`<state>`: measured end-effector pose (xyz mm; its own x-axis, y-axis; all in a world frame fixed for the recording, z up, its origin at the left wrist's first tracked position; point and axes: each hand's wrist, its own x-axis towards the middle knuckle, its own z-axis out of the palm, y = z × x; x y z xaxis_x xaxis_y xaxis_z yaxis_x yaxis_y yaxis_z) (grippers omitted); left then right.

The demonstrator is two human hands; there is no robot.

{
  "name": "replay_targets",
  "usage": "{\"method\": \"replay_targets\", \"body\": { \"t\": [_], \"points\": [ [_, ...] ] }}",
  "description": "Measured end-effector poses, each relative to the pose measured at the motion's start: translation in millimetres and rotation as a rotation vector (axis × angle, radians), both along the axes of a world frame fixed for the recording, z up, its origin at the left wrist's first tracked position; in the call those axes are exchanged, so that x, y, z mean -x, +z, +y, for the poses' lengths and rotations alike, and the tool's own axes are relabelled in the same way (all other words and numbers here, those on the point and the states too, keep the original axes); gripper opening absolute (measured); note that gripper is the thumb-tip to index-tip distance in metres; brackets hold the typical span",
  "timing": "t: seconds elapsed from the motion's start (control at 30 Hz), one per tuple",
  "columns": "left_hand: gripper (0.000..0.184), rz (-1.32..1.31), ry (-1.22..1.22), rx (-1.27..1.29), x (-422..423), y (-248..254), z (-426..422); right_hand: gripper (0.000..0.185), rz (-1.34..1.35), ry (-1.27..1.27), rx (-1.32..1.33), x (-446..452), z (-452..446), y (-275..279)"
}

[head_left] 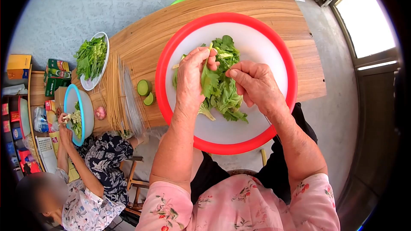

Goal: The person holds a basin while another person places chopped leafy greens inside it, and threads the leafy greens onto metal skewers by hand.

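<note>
My left hand [192, 72] is closed in a pinch around a leafy green [209, 81]; its pale stem end sticks up past the fingertips and its leaf hangs below them. Close to its right, my right hand [252, 80] is closed on a thin metal skewer [269, 121]. The skewer's tip side points toward the left hand, and its other end shows below the right wrist. Beneath both hands, a heap of leafy greens [229, 98] lies in a large white basin with a red rim [291, 72]. Whether the skewer touches the held leaf, I cannot tell.
Left of the basin on the wooden table [274, 6] lie cut green pieces [144, 87], metal skewers [130, 98], bamboo skewers [113, 90] and a pinkish bulb [100, 112]. A white plate of greens [104, 66] stands behind. Another person [92, 188] handles greens over a blue-rimmed basin [87, 111].
</note>
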<state>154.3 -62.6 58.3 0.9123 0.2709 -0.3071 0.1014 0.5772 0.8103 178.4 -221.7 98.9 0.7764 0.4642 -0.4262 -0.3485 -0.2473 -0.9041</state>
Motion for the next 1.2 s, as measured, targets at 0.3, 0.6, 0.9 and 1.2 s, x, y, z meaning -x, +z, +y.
{"method": "replay_targets", "body": {
  "t": [0.3, 0.6, 0.9, 1.2],
  "points": [
    [0.018, -0.022, -0.031, 0.001, 0.9, 1.1, -1.2, 0.016, -0.005, 0.021, 0.01, 1.5, -0.5, -1.7],
    [0.019, 0.0, -0.022, -0.14, 1.2, 3.6, 0.3, 0.016, 0.002, 0.019, 0.021, 2.2, -1.1, 0.3],
    [0.018, -0.021, -0.056, -0.253, 2.8, 9.6, 0.9, 0.015, -0.002, 0.033, 0.03, 2.0, -4.3, 2.0],
    [0.017, -0.073, -0.1, -0.253, 4.2, 7.0, 4.8, 0.015, -0.008, 0.034, -0.01, 4.1, -6.2, 1.4]
  ]
}}
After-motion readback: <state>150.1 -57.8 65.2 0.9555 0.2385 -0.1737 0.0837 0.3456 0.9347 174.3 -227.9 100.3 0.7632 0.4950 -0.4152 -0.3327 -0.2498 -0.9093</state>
